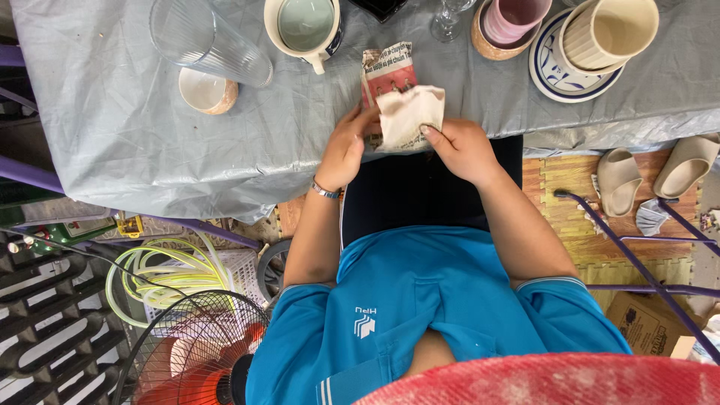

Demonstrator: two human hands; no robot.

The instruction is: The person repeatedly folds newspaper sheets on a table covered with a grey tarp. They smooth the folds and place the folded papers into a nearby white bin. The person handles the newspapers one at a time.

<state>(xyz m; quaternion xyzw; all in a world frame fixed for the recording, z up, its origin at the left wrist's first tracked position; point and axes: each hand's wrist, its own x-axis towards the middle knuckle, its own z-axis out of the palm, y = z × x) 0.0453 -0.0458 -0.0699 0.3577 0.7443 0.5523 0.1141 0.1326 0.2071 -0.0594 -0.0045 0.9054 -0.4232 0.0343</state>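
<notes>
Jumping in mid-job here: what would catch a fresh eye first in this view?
Both hands meet at the table's near edge: the left hand and right hand grip a pale folded cloth over a piece of newspaper. Behind them, along the far side of the grey table cover, stand a clear ribbed glass, a cream mug and a ribbed cream cup on a blue-patterned plate.

On the tabletop stand one clear ribbed glass, one stemmed glass, two pale mugs, one pink cup, one small white bowl and one blue-patterned plate. One dark dish, perhaps, sits cut off at the top edge. Two hands hold one cloth and one printed paper. Two beige sandals and one fan are on the floor.
</notes>
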